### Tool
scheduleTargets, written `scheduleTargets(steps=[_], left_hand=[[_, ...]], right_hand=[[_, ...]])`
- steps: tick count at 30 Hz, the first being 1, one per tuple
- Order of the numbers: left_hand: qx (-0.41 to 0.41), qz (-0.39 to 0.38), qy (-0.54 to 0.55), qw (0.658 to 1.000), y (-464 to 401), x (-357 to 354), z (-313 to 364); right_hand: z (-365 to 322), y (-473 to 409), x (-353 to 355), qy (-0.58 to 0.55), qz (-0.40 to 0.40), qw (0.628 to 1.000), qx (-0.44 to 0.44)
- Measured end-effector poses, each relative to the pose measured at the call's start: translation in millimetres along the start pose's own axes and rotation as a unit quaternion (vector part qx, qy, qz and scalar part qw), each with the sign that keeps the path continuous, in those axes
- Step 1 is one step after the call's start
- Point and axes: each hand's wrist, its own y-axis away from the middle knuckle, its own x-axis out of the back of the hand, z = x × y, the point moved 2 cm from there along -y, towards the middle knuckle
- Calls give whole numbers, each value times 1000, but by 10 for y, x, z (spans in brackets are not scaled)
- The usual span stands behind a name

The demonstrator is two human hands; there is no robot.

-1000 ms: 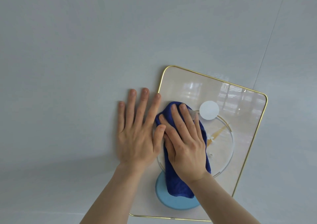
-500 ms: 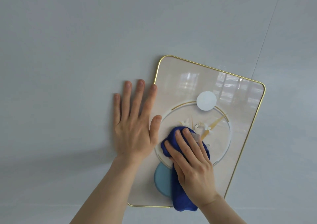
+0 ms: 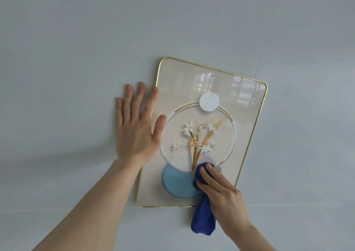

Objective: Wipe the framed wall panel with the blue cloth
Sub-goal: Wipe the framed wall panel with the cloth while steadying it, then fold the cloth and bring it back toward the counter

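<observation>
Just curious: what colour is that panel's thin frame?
Gold, on the panel's frame, seen in the head view.

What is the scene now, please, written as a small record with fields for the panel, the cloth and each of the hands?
panel: framed wall panel, gold rim, flower picture, tilted on grey wall
cloth: blue cloth, pressed on the panel's lower right, tail hanging below the rim
right hand: right hand closed on the cloth
left hand: left hand flat and open, fingers spread, across the panel's left rim
</observation>
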Motion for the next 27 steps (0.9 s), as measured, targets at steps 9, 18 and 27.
scheduleTargets(steps=[9,18,27], left_hand=[[65,-91,120,986,296,647,100],[97,-340,264,897,1576,601,816],[107,-428,280,853,1729,583,1188]], right_hand=[[107,549,636,-91,-293,858,-412],[-69,469,1054,-339,-275,736,-518],[-119,420,1259,-505,-296,658,-473]])
